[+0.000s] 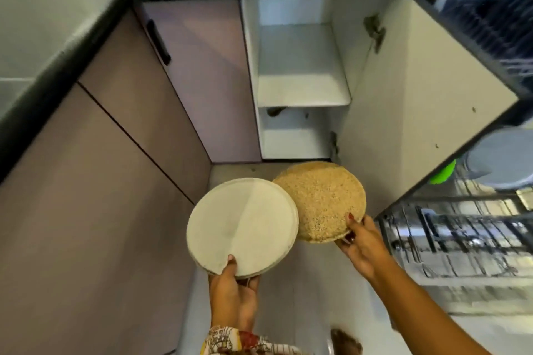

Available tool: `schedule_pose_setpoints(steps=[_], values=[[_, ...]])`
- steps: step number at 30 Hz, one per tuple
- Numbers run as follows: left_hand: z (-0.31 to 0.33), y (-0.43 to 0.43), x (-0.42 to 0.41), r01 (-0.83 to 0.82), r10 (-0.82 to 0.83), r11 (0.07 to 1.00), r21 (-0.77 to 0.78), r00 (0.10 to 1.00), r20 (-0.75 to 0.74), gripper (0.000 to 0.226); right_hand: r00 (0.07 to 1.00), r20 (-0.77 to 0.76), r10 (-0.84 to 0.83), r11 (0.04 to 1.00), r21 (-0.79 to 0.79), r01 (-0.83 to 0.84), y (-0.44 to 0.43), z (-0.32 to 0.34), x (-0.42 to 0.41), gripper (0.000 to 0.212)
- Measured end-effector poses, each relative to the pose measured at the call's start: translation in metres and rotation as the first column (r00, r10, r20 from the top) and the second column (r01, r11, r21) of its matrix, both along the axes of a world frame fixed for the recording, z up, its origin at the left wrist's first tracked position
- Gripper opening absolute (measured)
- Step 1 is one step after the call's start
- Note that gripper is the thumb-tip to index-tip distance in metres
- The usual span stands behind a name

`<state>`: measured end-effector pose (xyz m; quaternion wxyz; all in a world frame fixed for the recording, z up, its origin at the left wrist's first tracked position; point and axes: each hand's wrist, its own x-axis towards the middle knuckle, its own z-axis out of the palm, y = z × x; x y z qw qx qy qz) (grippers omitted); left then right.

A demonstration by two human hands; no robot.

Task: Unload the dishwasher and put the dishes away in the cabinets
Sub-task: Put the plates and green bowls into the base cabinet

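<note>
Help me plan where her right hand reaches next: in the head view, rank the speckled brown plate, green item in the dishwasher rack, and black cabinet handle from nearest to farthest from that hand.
1. Speckled brown plate: held in the right hand.
2. Green item: up right, in the dishwasher rack.
3. Black cabinet handle: far upper left, on the closed door.

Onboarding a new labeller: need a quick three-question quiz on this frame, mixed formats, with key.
1. True or false: the left hand holds the round speckled tan plate.
2. The open white cabinet shows: A) stacked bowls B) bare shelves C) glasses.
3. Fill in: the right hand grips its plate at the ____ edge, nearest the person.

Key: 1. False: it holds the round plain cream plate. 2. B. 3. Lower.
</note>
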<state>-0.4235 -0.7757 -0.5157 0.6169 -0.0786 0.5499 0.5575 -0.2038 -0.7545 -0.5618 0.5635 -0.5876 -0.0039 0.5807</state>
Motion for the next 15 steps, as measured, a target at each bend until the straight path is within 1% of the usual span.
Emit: schedule_pose_setpoints(steps=[4, 7, 10, 13, 15], values=[[0.023, 0.055, 0.009, -0.059, 0.059, 0.99, 0.127, 0.998, 0.007, 0.044, 1.0, -0.001, -0.018, 0.997, 0.07, 0.018, 0.058, 0.016, 0.002, 0.044], [0.03, 0.102, 0.027, -0.074, 0.077, 0.987, 0.143, 0.997, -0.02, 0.044, 0.998, 0.018, -0.059, 0.994, 0.089, 0.057, 0.112, 0.014, 0.009, 0.04], [0.023, 0.152, 0.054, -0.088, 0.096, 0.984, 0.156, 0.995, -0.04, 0.047, 0.996, 0.013, -0.085, 0.989, 0.124, 0.083, 0.179, 0.011, 0.023, 0.032], [0.008, 0.199, 0.086, -0.103, 0.104, 0.985, 0.136, 0.995, -0.003, 0.048, 0.99, 0.024, -0.141, 0.977, 0.167, 0.135, 0.24, 0.01, 0.044, 0.033], [0.001, 0.23, 0.106, -0.103, 0.1, 0.986, 0.128, 0.995, 0.029, 0.049, 0.985, 0.04, -0.169, 0.972, 0.174, 0.16, 0.277, 0.011, 0.059, 0.027]])
